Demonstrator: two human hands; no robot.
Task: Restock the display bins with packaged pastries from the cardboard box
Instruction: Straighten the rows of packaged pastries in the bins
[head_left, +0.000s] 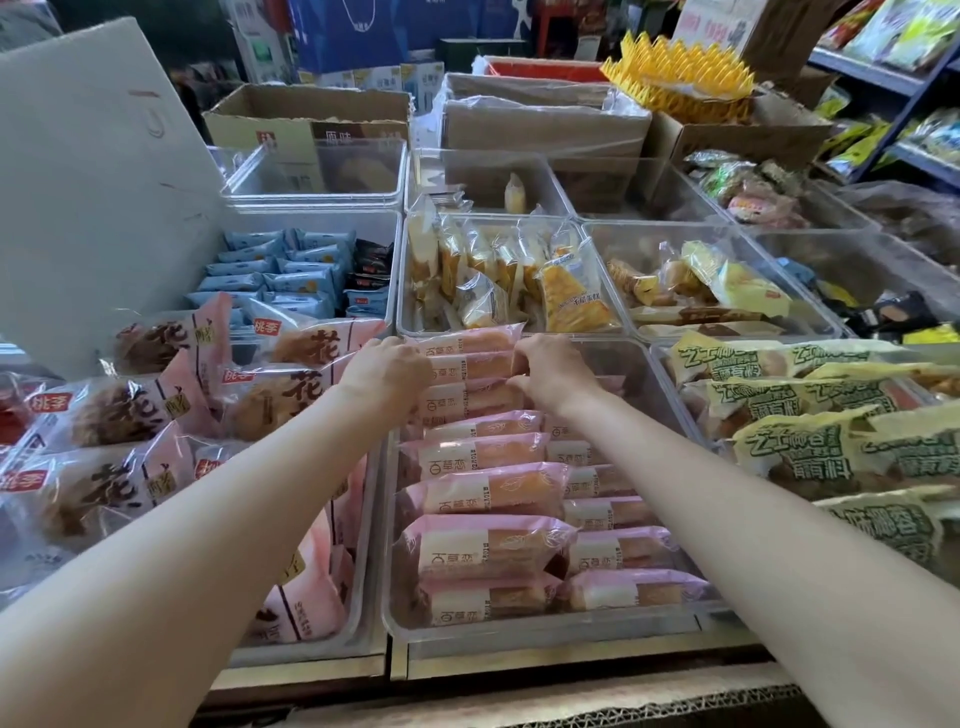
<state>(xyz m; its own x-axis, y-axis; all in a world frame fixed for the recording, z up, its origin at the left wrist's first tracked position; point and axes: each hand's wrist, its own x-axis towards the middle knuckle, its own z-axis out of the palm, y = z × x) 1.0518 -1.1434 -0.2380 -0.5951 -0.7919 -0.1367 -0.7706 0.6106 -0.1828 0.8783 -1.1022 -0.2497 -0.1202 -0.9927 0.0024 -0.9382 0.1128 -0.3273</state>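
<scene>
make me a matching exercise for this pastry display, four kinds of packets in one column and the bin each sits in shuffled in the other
Things:
1. pink packets
2. blue packets
3. green-lettered packets
4. yellow cake packets

Places:
A. near right bin
B. middle-row centre bin
C. near centre bin, under both hands
D. middle-row left bin

Pairs: 1-C, 2-D, 3-A, 4-B
</scene>
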